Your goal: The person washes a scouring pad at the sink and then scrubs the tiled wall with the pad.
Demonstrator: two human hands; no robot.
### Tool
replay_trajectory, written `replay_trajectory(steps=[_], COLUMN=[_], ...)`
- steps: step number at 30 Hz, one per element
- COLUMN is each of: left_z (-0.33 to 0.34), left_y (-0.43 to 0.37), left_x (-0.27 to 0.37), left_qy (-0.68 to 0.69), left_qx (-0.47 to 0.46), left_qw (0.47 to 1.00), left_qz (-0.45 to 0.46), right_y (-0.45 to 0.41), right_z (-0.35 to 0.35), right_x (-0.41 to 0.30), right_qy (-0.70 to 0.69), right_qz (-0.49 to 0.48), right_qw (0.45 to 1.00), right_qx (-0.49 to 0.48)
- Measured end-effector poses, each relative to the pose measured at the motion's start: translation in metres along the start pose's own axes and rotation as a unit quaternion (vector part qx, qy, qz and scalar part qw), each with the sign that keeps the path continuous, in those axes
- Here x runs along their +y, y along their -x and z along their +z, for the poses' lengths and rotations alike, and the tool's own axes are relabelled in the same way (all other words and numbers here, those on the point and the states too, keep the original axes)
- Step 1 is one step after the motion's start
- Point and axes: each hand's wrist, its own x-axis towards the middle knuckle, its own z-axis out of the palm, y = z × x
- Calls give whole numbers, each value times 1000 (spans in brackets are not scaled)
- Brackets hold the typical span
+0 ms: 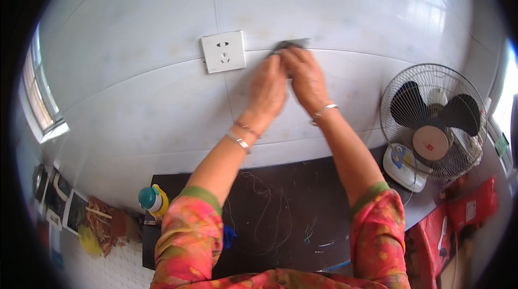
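Observation:
Both my hands are raised together against a pale tiled wall (pixel 153 119), blurred by motion. A dark grey flat thing (pixel 300 41), perhaps a cloth or a pad, sticks out beyond my fingertips at a horizontal tile joint. My right hand (pixel 306 76) grips it, its fingers bent over its lower edge. Close against it, my left hand (pixel 268 88) has its fingertips on the same thing's left end. Most of the thing is hidden behind my fingers. To the left of my hands, a white wall socket (pixel 223 52) is fixed to the tiles.
Below my arms stands a dark table (pixel 307 192) with loose thread (pixel 269 204) and a blue cloth (pixel 229 236). A desk fan (pixel 431 143) occupies its right end, a teal-and-yellow bottle (pixel 153 200) its left. Red bags (pixel 435 232) lie at the lower right.

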Motion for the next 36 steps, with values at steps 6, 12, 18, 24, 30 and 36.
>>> replay_trajectory(steps=[6,12,18,24,30,36], left_z=[-42,-10,58,138,166,159], left_y=[17,2,-34,-69,-82,-57], left_x=[-29,-7,45,105,128,109], left_qy=[-89,-89,-57,-21,-23,45], left_qx=[2,-22,-56,-79,-84,-92], left_qw=[995,990,982,971,968,973], left_qz=[55,109,173,223,234,205], right_y=[-17,-4,16,35,32,41], right_z=[22,-15,-65,-119,-136,-125], right_x=[-45,-9,68,144,159,138], right_qy=[47,95,125,196,216,133], right_qz=[-47,-15,16,93,153,150], right_qw=[997,994,991,976,964,980], right_qx=[-39,-42,33,33,21,18])
